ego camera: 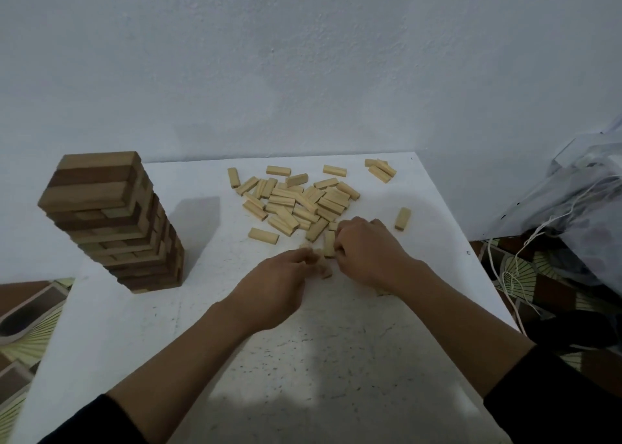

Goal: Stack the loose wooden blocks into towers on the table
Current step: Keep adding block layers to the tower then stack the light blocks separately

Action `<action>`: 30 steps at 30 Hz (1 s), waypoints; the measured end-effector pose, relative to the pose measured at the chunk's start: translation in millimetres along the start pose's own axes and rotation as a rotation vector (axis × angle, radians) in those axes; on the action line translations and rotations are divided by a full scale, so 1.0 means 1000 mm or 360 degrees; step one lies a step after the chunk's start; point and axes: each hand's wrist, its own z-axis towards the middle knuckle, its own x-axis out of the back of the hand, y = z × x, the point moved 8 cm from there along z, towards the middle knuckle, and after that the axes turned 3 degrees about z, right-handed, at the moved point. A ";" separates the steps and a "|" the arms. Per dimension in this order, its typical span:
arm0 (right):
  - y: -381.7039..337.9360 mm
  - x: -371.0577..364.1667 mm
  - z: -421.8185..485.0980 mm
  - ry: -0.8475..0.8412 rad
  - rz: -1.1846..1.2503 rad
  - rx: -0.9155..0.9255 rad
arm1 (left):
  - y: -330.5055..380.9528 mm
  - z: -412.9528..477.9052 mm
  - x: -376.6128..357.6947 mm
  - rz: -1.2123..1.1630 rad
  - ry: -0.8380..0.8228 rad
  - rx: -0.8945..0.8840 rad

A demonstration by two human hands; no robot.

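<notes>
Left hand [279, 285] and right hand [367, 251] each grip one block [329, 245], near one loose pile [299, 204]; one tower [111, 221] stands left.

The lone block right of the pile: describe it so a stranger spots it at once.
On the white table, find the heap of pale blocks near the far edge. Just right of the heap, beside the right hand, lies one block. It touches no other block, unlike the small cluster behind it.

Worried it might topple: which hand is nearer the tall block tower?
Left. The left hand lies right of the tower, well apart; the right hand lies farther right, at the loose blocks.
</notes>
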 end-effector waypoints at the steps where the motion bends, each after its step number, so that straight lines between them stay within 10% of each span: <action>1: -0.005 0.001 0.000 0.0048 0.0040 -0.0005 | -0.004 -0.006 0.000 -0.0013 0.0000 0.0019; 20: -0.088 -0.039 -0.038 0.0139 0.0655 0.0475 | -0.031 -0.096 0.031 -0.0202 0.0161 0.0193; 30: -0.082 -0.046 -0.030 -0.0055 0.1104 0.0269 | -0.044 -0.123 0.034 -0.0717 0.0529 0.0333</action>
